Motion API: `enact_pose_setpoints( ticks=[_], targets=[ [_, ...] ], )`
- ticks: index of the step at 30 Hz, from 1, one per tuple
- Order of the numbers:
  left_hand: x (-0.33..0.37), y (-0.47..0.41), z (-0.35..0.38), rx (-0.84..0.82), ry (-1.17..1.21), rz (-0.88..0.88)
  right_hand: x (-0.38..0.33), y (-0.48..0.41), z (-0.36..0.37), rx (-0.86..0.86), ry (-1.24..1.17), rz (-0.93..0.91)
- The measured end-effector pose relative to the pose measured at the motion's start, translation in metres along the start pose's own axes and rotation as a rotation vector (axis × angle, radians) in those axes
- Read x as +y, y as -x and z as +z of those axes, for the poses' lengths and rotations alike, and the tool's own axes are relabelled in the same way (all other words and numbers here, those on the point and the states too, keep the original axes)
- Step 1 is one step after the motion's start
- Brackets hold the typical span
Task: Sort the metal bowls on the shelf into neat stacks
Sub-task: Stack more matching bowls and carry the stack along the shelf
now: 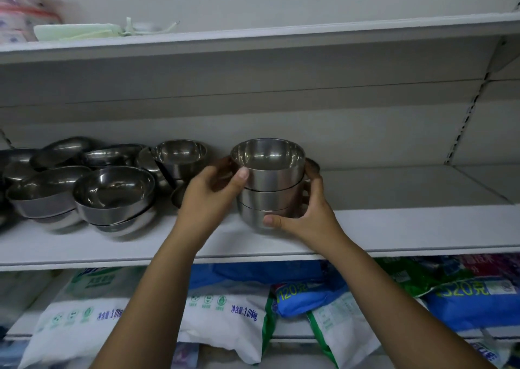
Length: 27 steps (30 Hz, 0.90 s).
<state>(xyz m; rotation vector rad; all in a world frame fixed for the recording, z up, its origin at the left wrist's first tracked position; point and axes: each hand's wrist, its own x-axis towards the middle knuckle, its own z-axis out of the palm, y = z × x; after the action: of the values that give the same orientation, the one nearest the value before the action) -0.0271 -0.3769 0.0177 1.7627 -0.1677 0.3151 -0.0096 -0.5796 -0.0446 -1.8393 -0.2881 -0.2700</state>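
Observation:
A stack of three straight-sided metal bowls (268, 183) stands on the white middle shelf (394, 228), nested upright. My left hand (209, 197) grips the stack's left side with the thumb on the top bowl. My right hand (305, 214) wraps the right side, thumb against the bottom bowl. To the left lies a loose heap of wider metal bowls (112, 191), several tilted and overlapping. One small deep bowl (181, 157) sits behind my left hand.
The upper shelf (253, 35) holds a pale green tray and a plastic bag at the far left. Below the middle shelf lie white, blue and green packaged bags (225, 312). The shelf to the right of the stack is bare up to a bracket upright (464, 121).

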Motion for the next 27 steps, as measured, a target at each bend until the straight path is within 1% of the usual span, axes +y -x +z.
enact_pose_setpoints(
  ticks=[4,7,13,19,27],
  targets=[
    [-0.011,0.013,0.005,-0.012,0.037,0.046,0.002,0.000,0.000,-0.010,-0.018,-0.017],
    [-0.014,0.012,0.006,0.029,0.009,0.038,0.001,-0.003,0.003,-0.030,-0.036,-0.031],
    [-0.008,0.013,0.005,0.117,0.006,-0.031,0.003,-0.019,0.005,-0.046,-0.146,-0.045],
    [-0.005,0.012,0.010,0.226,0.064,-0.051,0.004,-0.028,0.009,-0.050,-0.177,-0.015],
    [-0.007,0.008,0.014,0.241,-0.001,-0.044,0.006,-0.039,0.010,-0.020,-0.124,-0.032]
  ],
)
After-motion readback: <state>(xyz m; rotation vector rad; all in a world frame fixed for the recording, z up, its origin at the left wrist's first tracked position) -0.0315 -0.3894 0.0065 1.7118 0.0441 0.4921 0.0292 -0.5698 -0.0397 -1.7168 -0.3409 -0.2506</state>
